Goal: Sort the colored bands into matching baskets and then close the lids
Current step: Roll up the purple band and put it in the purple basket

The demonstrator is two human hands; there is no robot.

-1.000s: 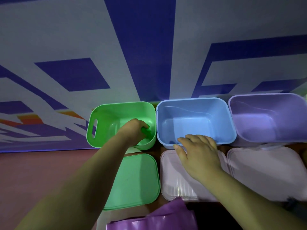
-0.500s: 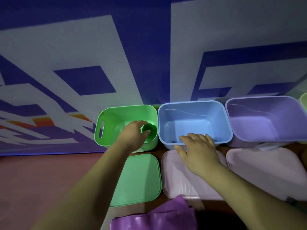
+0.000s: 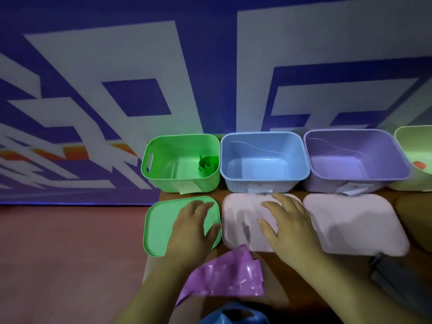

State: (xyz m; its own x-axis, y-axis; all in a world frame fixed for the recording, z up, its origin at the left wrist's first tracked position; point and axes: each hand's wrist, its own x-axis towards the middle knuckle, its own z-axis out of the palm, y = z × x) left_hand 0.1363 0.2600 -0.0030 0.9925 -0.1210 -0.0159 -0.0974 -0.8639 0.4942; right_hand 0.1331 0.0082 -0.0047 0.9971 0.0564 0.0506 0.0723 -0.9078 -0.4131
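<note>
A rolled green band [image 3: 207,165] lies in the right corner of the green basket [image 3: 163,160]. The blue basket [image 3: 264,160] and the purple basket [image 3: 355,157] stand to its right with nothing visible inside. My left hand [image 3: 192,226] is spread over the green lid [image 3: 161,225], fingers relaxed and holding nothing. My right hand [image 3: 289,223] hovers flat over the pale lid [image 3: 238,220] in front of the blue basket. A purple band [image 3: 224,274] lies crumpled near the table's front, and a blue band [image 3: 233,316] shows at the bottom edge.
A second pale lid [image 3: 355,225] lies in front of the purple basket. A light green basket [image 3: 418,157] with something orange inside sits at the far right. A dark object [image 3: 392,272] lies at the right front. The table's left edge ends beside the green lid.
My left hand let go of the green band in the green basket and drew back over the green lid. My right hand pulled back from the blue basket's rim over the pale lid.
</note>
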